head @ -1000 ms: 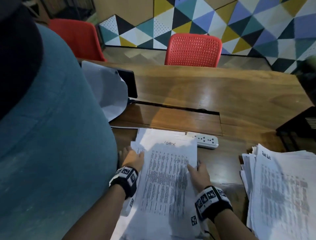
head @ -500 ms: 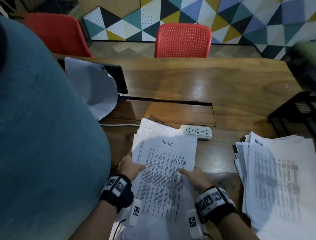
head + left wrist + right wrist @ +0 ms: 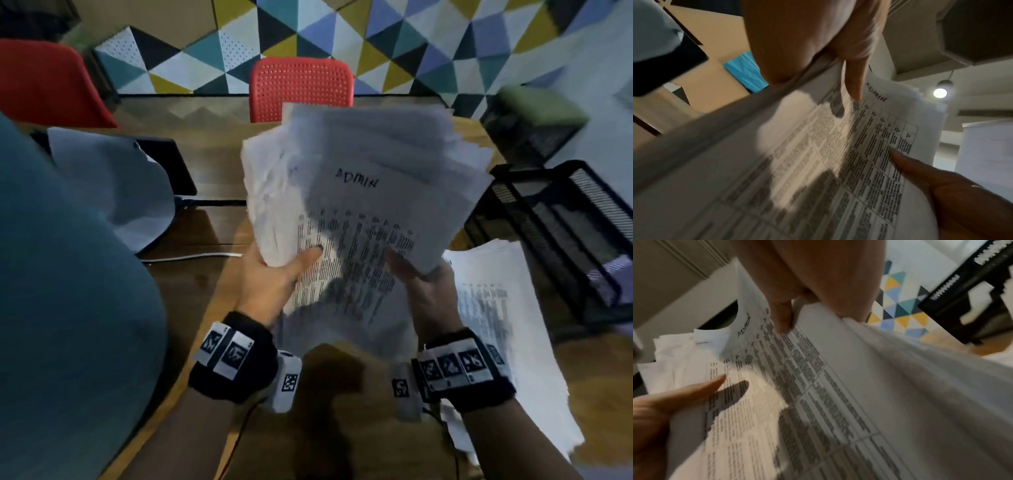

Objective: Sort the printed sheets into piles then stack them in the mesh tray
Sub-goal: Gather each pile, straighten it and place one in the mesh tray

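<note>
A thick pile of printed sheets (image 3: pixel 359 205) headed "ADMIN" is raised above the table, tilted toward me. My left hand (image 3: pixel 274 274) grips its left edge, thumb on the top page. My right hand (image 3: pixel 428 291) grips the right edge the same way. The left wrist view shows the pile (image 3: pixel 818 162) with both thumbs on the printed table, and the right wrist view shows the same pile (image 3: pixel 818 394). A second pile of printed sheets (image 3: pixel 496 325) lies flat on the table at the right. The black mesh tray (image 3: pixel 561 246) stands beyond it at the right.
A wooden table (image 3: pixel 212 281) carries a dark tablet (image 3: pixel 168 164) under a pale cloth (image 3: pixel 113 192) at the left, with a white cable (image 3: pixel 191 256) near it. Two red chairs (image 3: pixel 301 85) stand behind the table. A teal shape (image 3: pixel 68 325) fills the left.
The ADMIN pile lay flat on the table under both hands; both hands now hold it by its side edges, lifted up off the table. The view swung toward the mesh tray.
</note>
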{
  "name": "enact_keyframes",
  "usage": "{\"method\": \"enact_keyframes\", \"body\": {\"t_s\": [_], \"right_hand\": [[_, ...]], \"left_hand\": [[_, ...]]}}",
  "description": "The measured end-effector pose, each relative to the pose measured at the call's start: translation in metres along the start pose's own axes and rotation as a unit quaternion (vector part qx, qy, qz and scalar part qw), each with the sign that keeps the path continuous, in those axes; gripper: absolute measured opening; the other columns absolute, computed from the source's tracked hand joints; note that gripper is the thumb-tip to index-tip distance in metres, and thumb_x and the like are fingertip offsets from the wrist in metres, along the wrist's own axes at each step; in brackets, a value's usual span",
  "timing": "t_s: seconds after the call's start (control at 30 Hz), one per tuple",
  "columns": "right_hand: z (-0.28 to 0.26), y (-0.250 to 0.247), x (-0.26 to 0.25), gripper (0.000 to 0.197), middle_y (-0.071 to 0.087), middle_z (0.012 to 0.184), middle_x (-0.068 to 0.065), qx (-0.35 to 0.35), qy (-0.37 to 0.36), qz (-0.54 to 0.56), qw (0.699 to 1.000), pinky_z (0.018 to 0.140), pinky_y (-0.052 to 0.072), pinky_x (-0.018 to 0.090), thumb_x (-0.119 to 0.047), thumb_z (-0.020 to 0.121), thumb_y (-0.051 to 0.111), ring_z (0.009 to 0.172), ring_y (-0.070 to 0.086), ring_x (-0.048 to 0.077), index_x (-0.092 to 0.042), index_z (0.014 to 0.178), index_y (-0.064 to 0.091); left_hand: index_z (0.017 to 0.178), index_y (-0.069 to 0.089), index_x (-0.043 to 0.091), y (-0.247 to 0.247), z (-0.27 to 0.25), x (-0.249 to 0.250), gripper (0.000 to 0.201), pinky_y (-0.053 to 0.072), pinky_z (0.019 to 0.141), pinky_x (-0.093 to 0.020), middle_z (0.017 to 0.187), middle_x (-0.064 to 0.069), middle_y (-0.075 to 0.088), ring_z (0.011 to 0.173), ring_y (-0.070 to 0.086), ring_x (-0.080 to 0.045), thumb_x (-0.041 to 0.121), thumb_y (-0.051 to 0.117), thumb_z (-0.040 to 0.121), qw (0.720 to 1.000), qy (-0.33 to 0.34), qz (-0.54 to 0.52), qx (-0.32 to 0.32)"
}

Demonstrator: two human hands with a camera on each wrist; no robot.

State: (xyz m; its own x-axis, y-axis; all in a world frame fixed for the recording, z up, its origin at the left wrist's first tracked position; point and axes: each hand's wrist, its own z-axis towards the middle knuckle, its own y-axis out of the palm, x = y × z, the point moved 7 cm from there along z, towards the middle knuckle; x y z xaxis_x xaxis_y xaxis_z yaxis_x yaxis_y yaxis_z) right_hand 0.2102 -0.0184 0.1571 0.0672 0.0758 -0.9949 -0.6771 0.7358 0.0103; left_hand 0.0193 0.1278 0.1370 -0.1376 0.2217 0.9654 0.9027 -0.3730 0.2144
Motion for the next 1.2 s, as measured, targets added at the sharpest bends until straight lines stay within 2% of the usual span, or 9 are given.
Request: {"method": "enact_keyframes", "body": {"t_s": [0.2,0.33,0.53,0.63,0.7,0.8,0.9,1.0,1.2], "right_hand": [[-0.001,-0.026,-0.001,0.024,0.074,0.099,0.001,0.009,-0.051,0.016,0.999,0.074,0.056,0.029,-0.003,0.082,0.071,0.095,0.069,0.018,-0.005,0.106,0.066],[-0.003,-0.036,0.054,0.028,0.076,0.094,0.007,-0.038,0.051,-0.03,0.998,0.072,0.06,0.038,-0.003,0.077,0.077,0.089,0.072,0.021,0.003,0.102,0.066],[0.001,-0.041,0.082,0.011,0.075,0.082,-0.001,-0.083,0.057,-0.086,0.991,0.064,0.055,0.027,-0.002,0.08,0.074,0.078,0.07,0.01,-0.007,0.087,0.067],[-0.002,-0.059,0.105,0.051,0.069,0.11,0.008,-0.057,0.114,-0.071,0.989,0.085,0.057,0.039,-0.012,0.075,0.081,0.101,0.067,0.019,-0.005,0.119,0.055],[-0.008,-0.072,0.125,0.074,0.063,0.123,0.007,-0.013,0.191,-0.026,0.981,0.093,0.053,0.042,-0.02,0.073,0.083,0.111,0.063,0.021,-0.009,0.135,0.044],[-0.017,-0.059,0.126,0.038,0.068,0.113,0.015,-0.026,0.232,0.197,0.952,0.084,0.055,0.045,-0.013,0.085,0.067,0.099,0.067,0.032,-0.007,0.122,0.062],[-0.014,-0.051,0.111,0.029,0.07,0.109,0.016,0.003,0.242,0.311,0.919,0.073,0.058,0.041,-0.014,0.091,0.056,0.091,0.068,0.031,-0.009,0.118,0.064],[0.002,-0.075,0.096,0.039,0.069,0.114,0.019,0.068,0.194,0.256,0.945,0.082,0.056,0.047,-0.014,0.078,0.072,0.098,0.067,0.033,-0.004,0.115,0.066],[0.02,-0.101,0.037,0.011,0.076,0.077,0.0,0.064,0.023,0.091,0.994,0.066,0.057,0.027,0.007,0.082,0.067,0.073,0.071,0.013,-0.003,0.082,0.073]], "left_hand": [[0.119,0.05,0.009,0.018,-0.002,0.013,0.07,0.053,0.078,-0.012,0.109,0.002,0.067,0.096,0.068,0.003,-0.003,0.086,0.061,0.989,0.139,-0.019,0.045],[0.127,0.05,-0.004,0.014,0.006,-0.028,0.081,0.058,0.088,-0.024,0.117,-0.009,0.069,0.106,0.069,-0.007,0.008,0.09,0.058,0.995,0.09,0.039,0.027],[0.089,0.072,0.018,0.026,0.013,-0.048,0.019,0.061,0.083,-0.036,0.087,0.003,0.077,0.086,0.073,-0.01,0.018,0.084,0.074,0.994,0.028,0.108,-0.004],[0.081,0.072,0.02,0.03,0.012,-0.032,0.016,0.061,0.069,-0.025,0.078,0.006,0.078,0.079,0.074,-0.011,0.008,0.082,0.076,0.996,0.039,0.075,0.002],[0.089,0.073,0.015,0.025,0.012,-0.025,0.021,0.059,0.069,-0.02,0.085,0.006,0.079,0.086,0.075,-0.012,-0.002,0.077,0.078,0.999,0.034,0.0,0.029],[0.115,0.065,0.015,0.027,0.014,-0.035,0.036,0.059,0.08,-0.026,0.106,0.002,0.077,0.101,0.072,-0.012,-0.008,0.061,0.087,0.986,-0.03,-0.165,0.014],[0.122,0.061,0.019,0.046,0.005,-0.059,0.028,0.055,0.094,-0.042,0.11,0.001,0.076,0.103,0.072,-0.015,0.015,0.059,0.095,0.966,-0.151,-0.206,-0.041],[0.137,0.055,0.013,0.033,0.005,-0.079,0.073,0.04,0.111,-0.049,0.134,-0.009,0.064,0.127,0.058,-0.027,0.034,0.084,0.074,0.96,-0.177,-0.216,-0.032],[0.127,0.063,0.006,-0.044,0.034,-0.044,0.096,0.053,0.058,-0.027,0.108,-0.007,0.074,0.076,0.068,-0.018,0.042,0.098,0.046,0.99,-0.098,-0.094,-0.03]]}}
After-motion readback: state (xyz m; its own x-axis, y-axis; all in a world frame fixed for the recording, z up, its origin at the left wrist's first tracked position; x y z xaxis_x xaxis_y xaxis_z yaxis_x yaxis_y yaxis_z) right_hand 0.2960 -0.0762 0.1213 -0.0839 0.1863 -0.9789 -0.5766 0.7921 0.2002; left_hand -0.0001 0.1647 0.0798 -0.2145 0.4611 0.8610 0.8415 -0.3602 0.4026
